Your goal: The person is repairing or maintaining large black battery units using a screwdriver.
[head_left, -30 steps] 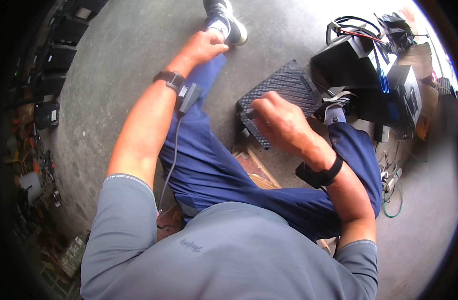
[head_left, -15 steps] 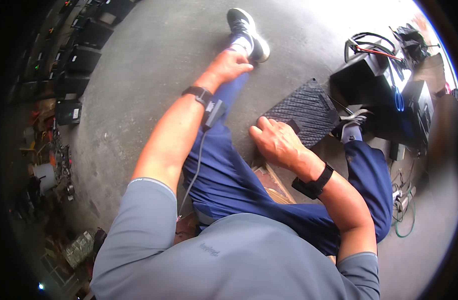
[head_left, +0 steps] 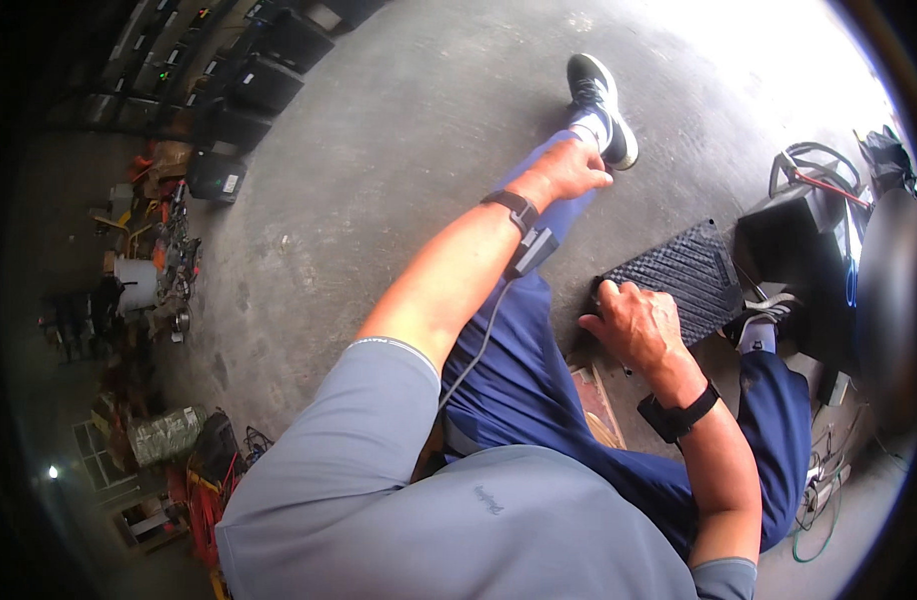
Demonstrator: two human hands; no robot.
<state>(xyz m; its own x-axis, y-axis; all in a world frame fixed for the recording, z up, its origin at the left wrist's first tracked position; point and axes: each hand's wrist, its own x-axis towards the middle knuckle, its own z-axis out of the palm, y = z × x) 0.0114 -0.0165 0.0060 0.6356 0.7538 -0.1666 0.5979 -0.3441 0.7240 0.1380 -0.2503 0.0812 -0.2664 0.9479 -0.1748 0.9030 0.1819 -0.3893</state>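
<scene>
My left hand [head_left: 571,168] rests over my outstretched lower leg, just above the shoe [head_left: 604,105]; its thumb shows but most of its fingers are hidden. With fingers curled down, my right hand [head_left: 639,325] is at the near left edge of a black ribbed panel [head_left: 684,275] by the floor. Whatever is under those fingers is hidden. A small grey box [head_left: 532,252] with a cable lies beside my left forearm, against the trouser leg. Both wrists wear black bands.
Black box-shaped cases [head_left: 794,245] stand at the right, beside my other foot. Cables [head_left: 824,485] lie near my right knee. Between my legs is a wooden piece [head_left: 599,405]. Black bins [head_left: 264,85], a white bucket [head_left: 139,283] and clutter line the left side.
The whole view has shifted, so my legs, hands and the panel appear farther right and lower. My right thumb stands out more from the fingers. My left hand stays at the lower leg.
</scene>
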